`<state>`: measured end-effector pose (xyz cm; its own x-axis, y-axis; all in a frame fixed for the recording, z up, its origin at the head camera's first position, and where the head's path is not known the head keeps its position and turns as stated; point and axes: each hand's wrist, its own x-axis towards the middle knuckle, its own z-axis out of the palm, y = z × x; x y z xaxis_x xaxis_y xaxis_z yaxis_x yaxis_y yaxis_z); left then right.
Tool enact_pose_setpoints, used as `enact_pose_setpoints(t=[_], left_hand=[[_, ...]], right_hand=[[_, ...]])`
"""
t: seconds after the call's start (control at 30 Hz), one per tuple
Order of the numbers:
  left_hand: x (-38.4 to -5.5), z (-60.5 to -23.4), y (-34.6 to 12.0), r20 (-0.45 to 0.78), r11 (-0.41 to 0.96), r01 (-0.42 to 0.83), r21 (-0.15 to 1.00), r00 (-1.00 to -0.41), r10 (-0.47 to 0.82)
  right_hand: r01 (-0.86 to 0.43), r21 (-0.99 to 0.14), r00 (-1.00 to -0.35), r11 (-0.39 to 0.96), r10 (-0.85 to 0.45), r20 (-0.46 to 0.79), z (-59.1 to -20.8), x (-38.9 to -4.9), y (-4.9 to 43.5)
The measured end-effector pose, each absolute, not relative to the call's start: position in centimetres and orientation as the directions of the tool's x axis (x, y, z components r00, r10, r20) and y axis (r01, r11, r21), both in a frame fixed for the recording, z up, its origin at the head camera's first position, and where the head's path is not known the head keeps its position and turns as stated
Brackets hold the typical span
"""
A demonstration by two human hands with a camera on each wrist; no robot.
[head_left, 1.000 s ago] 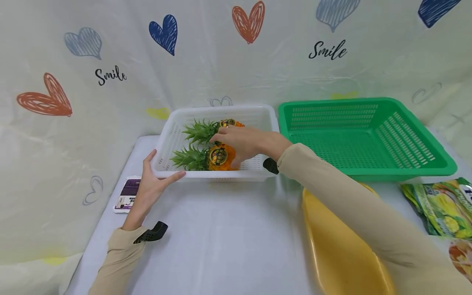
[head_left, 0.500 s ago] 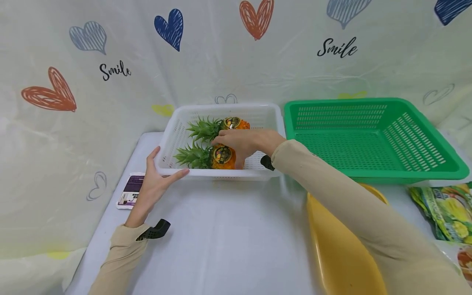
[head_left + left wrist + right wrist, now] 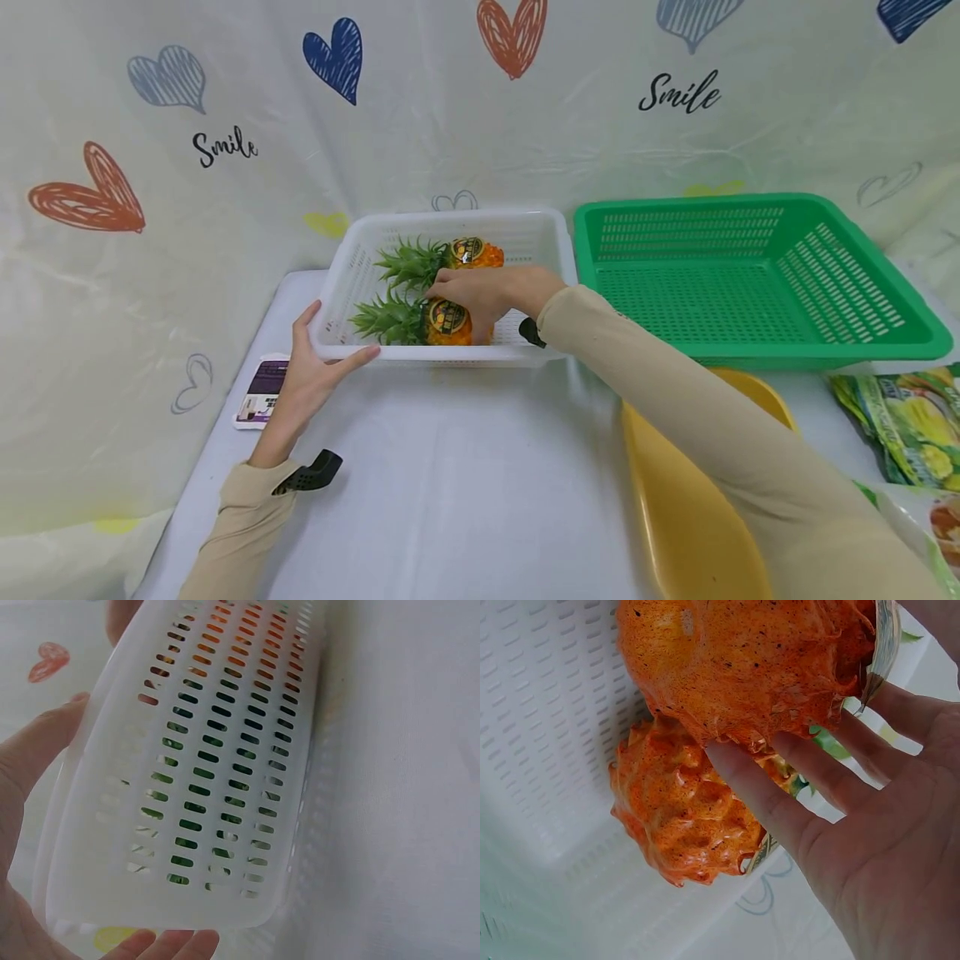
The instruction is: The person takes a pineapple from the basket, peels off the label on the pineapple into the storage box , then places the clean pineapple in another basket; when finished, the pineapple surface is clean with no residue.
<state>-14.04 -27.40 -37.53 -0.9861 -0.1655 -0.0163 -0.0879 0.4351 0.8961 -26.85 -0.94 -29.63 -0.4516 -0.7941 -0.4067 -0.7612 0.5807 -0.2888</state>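
Observation:
A white plastic basket (image 3: 453,358) with slotted walls holds two orange pineapples with green leafy crowns, lying side by side, crowns to the left. My right hand (image 3: 483,293) grips the nearer pineapple (image 3: 449,318), with fingers over its far side and thumb toward its front. In the right wrist view the fingers reach between this pineapple (image 3: 727,667) and the farther pineapple (image 3: 694,806). My left hand (image 3: 306,382) holds the basket's front left corner, thumb on the front rim and fingers along the left end. The slotted wall (image 3: 217,757) fills the left wrist view.
Right of the white basket stands a green basket (image 3: 757,354). A yellow container (image 3: 690,500) lies partly under the right sleeve. Green packets (image 3: 911,425) lie at far right. A purple and white pack (image 3: 262,392) sits beside the left hand. A heart-printed sheet hangs behind.
Right hand stays around the nearer pineapple, its wrist shifting slightly left and lower. Left hand stays at the basket corner. The head view sways a little.

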Motion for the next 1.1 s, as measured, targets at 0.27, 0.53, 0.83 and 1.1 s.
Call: enact_pose_setpoints(t=[0.27, 0.53, 0.83, 1.1], left_hand=[[-14.04, -37.7, -27.52, -0.017, 0.429, -0.087, 0.899, -0.986, -0.165], [-13.98, -37.68, -27.47, -0.015, 0.421, -0.079, 0.904, -0.988, -0.154], [-14.08, -37.75, -27.53, -0.012, 0.421, -0.079, 0.903, -0.987, -0.159], [-14.2, -37.84, -27.55, -0.008, 0.433, -0.08, 0.898, -0.986, -0.165]], right_hand=[[-0.748, -0.283, -0.453, 0.601, -0.773, -0.444, -29.69, -26.85, -1.35], [-0.752, -0.268, -0.457, 0.602, -0.77, -0.446, -29.81, -27.03, -1.55], [-0.78, -0.254, -0.443, 0.572, -0.792, -0.42, -29.86, -27.29, -1.66], [-0.786, -0.268, -0.442, 0.557, -0.81, -0.385, -29.6, -27.19, -1.4]])
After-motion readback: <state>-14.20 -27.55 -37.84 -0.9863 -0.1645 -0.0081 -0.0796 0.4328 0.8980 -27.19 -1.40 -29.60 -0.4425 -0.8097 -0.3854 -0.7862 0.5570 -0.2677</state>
